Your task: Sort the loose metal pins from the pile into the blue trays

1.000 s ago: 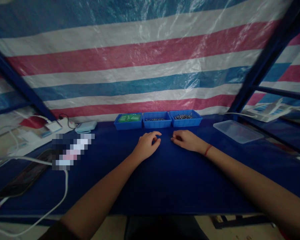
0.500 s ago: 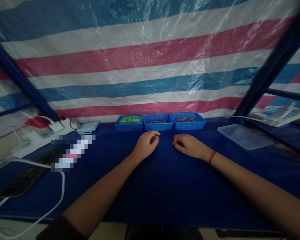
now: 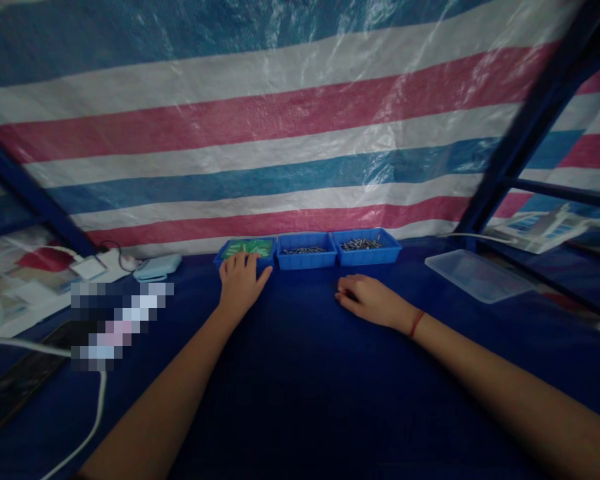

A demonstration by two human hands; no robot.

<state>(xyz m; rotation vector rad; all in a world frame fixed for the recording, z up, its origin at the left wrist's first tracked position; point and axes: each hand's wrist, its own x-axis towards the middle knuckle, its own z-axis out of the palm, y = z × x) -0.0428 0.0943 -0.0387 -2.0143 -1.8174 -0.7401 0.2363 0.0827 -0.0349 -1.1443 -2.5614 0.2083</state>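
My left hand (image 3: 240, 283) reaches over the front edge of the left blue bin (image 3: 220, 259), fingers spread, with its fingertips at the green pieces (image 3: 261, 248) inside. Whether it touches them I cannot tell. My right hand (image 3: 367, 299) rests on the dark blue table with its fingers curled; what they hold, if anything, is hidden. Behind it, the middle blue bin (image 3: 307, 261) contains small thin metal pieces (image 3: 305, 251). Beside that, the right blue bin (image 3: 370, 257) is filled with more small metal pieces (image 3: 361, 244).
A clear plastic lid (image 3: 480, 275) lies on the table (image 3: 300, 387) at right. On the left are a phone (image 3: 25, 380), a white cable (image 3: 101, 400), a light blue case (image 3: 157, 267) and a power strip (image 3: 45, 300). Dark blue frame posts (image 3: 520, 133) flank a striped sheet.
My left hand has moved left and forward from the table to the left bin, its fingers opening out. My right hand stays curled on the table. The view has shifted slightly.
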